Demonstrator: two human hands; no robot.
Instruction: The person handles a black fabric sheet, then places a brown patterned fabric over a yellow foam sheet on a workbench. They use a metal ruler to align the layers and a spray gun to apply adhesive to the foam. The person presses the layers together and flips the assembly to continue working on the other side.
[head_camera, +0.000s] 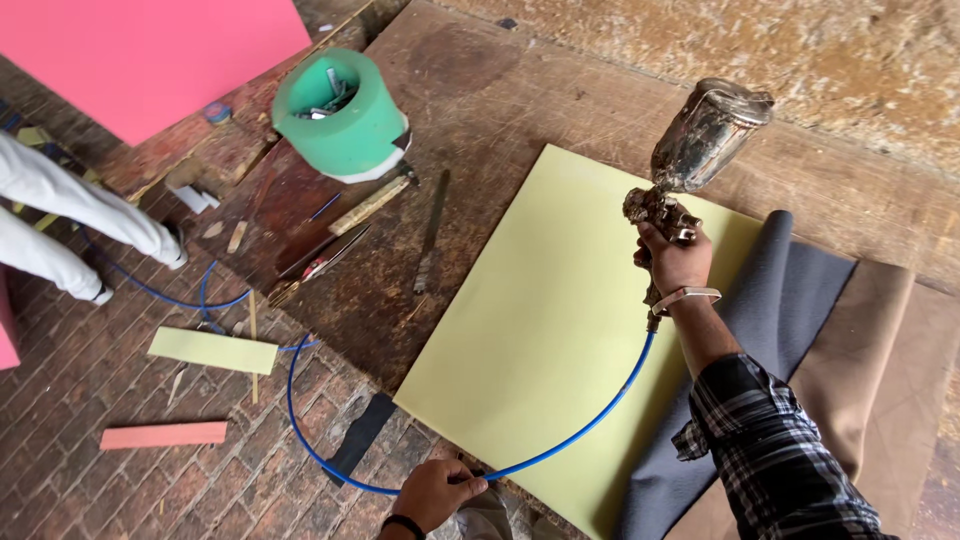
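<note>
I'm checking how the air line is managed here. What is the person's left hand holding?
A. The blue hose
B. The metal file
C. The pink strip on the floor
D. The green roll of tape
A: the left hand grips the blue hose near the bottom edge, while the right hand holds the spray gun that the hose runs up to, above the pale yellow foam sheet.

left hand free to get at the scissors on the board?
Probably not as things stand: the left hand grips the blue hose at the bottom edge, and the scissors lie well up the wooden board, apart from it. Nothing blocks the path.
</note>
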